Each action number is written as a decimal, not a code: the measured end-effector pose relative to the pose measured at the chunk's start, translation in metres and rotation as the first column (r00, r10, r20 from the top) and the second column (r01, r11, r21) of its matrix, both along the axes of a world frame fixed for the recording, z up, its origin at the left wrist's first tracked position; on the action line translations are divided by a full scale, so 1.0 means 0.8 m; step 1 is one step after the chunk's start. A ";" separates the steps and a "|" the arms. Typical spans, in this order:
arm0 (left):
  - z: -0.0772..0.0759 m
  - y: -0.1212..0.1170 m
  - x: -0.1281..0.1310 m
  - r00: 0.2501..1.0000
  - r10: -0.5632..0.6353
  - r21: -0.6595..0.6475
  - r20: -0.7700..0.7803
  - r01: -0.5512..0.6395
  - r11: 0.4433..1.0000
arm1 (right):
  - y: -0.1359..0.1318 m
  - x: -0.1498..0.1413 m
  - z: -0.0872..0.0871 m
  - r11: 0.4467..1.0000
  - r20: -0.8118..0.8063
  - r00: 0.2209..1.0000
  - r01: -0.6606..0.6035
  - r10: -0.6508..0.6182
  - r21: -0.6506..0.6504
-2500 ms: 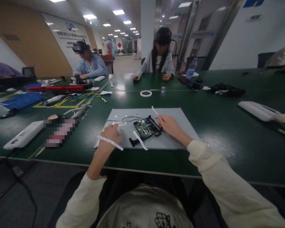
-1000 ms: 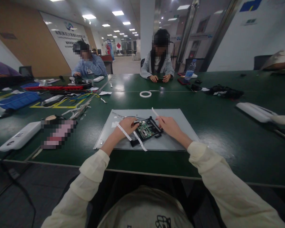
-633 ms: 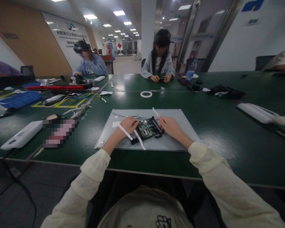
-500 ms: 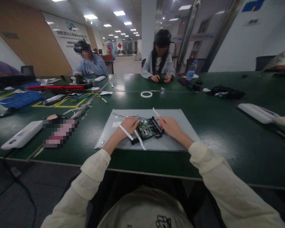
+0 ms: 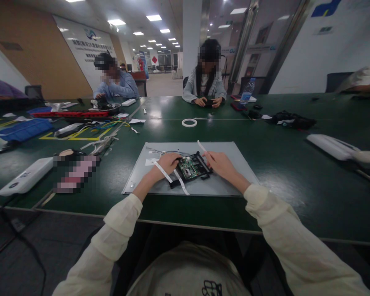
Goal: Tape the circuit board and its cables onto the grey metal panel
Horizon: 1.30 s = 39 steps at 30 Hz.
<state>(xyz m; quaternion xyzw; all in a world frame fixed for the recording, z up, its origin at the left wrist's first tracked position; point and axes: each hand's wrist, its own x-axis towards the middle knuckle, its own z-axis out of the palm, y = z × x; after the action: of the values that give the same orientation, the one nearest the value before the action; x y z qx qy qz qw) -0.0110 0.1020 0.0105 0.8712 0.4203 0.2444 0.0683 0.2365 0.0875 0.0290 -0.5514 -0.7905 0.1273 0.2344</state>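
A black casing with a green circuit board (image 5: 188,168) in it lies at a slant on a grey panel (image 5: 231,154). My left hand (image 5: 168,165) has its fingers curled over the casing's left end. One white paper-like strip (image 5: 163,172) crosses beside that wrist, and another strip (image 5: 181,183) hangs over the casing's near edge. On the right side of the casing, my right hand (image 5: 218,163) pinches a third white strip (image 5: 201,146), whose free end sticks up past the fingertips. The fingertips themselves are partly hidden.
Beyond the panel lies a white tape roll (image 5: 189,122). To the left are a white power strip (image 5: 26,176), a pink phone-like thing (image 5: 78,174) and a blue tray (image 5: 23,130). Another white device (image 5: 333,147) lies right. Two people sit across the green table (image 5: 277,164).
The view has shifted very slightly. Both hands keep their places on the casing, and the strips lie almost as before.
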 end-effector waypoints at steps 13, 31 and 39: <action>-0.011 0.022 -0.008 0.991 -0.025 -0.162 0.129 0.046 0.986 | -0.005 -0.005 -0.001 0.991 -0.003 0.991 -0.131 0.131 0.018; 0.006 0.045 0.013 0.956 0.218 -0.403 0.199 -0.123 0.907 | -0.010 -0.012 -0.004 0.970 0.107 0.968 -0.234 0.226 0.069; 0.006 0.046 0.035 0.972 0.216 -0.286 0.093 -0.181 0.941 | -0.007 -0.012 -0.009 0.969 0.154 0.962 -0.237 0.223 0.074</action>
<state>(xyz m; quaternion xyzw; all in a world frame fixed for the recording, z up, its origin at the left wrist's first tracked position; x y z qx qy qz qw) 0.0169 0.1388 0.0155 0.7896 0.5309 0.2425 0.1894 0.2270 0.0817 0.0218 -0.4522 -0.8691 0.0770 0.1850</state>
